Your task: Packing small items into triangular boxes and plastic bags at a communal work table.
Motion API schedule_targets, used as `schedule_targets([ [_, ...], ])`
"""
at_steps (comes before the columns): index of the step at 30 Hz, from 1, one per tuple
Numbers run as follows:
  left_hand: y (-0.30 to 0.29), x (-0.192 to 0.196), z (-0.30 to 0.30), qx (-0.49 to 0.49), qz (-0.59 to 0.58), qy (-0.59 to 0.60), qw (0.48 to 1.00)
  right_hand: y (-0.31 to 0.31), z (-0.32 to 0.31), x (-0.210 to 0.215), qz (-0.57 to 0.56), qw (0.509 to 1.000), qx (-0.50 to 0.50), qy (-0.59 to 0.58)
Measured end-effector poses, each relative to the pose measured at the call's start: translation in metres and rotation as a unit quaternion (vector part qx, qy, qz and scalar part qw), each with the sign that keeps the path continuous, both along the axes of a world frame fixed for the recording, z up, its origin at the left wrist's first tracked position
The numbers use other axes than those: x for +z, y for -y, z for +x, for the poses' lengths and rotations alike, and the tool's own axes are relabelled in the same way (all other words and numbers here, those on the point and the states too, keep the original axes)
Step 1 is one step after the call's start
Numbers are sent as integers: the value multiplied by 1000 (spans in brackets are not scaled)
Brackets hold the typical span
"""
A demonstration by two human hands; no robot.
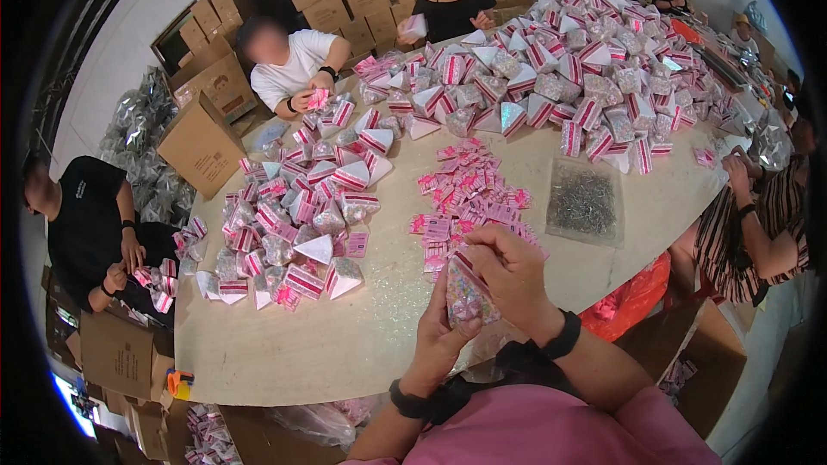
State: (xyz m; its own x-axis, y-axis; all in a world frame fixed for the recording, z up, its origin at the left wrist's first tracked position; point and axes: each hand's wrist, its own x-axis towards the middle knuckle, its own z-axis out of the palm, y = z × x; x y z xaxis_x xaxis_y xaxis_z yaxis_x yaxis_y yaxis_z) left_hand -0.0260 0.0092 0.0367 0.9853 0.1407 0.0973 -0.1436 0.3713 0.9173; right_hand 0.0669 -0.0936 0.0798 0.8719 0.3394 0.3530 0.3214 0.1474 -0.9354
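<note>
Close in front of me, over the table's near edge, I hold a small clear bag of colourful bits [469, 297] with a pink-and-white striped top. My left hand [441, 331] is wrapped round its lower side. The fingers of my right hand [508, 271] pinch its upper end; whether they also hold something small is hidden. Just beyond my hands lies a loose pile of pink printed cards [469, 194]. Right of the cards, a clear flat bag of small dark metal pieces [584, 202] rests on the table [388, 336].
Finished-looking bags form a heap [293, 207] at left and a larger heap [586, 69] at the far right. Several people sit around the table. Cartons [202, 146] stand at left, a red plastic bag [633, 297] hangs by the right edge, and an open box [706, 362] is beside me.
</note>
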Motion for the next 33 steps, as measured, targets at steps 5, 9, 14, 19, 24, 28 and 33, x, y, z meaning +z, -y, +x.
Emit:
schedule_targets([
  [5, -7, -6, 0, 105, 109, 29, 988, 32, -13, 6, -113, 974, 19, 193],
  [9, -4, -4, -1, 149, 131, 38, 979, 40, -22, 3, -146, 964, 73, 211],
  [14, -3, -8, 0, 181, 175, 55, 966, 36, -28, -1, -167, 954, 78, 238],
  [19, -3, -8, 0, 205, 225, 62, 951, 37, -28, 2, -195, 948, 76, 241],
  [24, -3, -11, -1, 213, 299, 71, 927, 38, -28, 0, -209, 946, 68, 239],
  [28, -5, -12, -2, 219, 369, 85, 899, 39, -28, 2, -215, 945, 69, 238],
  [33, -4, -10, -1, 231, 417, 96, 874, 39, -29, 1, -198, 949, 70, 234],
])
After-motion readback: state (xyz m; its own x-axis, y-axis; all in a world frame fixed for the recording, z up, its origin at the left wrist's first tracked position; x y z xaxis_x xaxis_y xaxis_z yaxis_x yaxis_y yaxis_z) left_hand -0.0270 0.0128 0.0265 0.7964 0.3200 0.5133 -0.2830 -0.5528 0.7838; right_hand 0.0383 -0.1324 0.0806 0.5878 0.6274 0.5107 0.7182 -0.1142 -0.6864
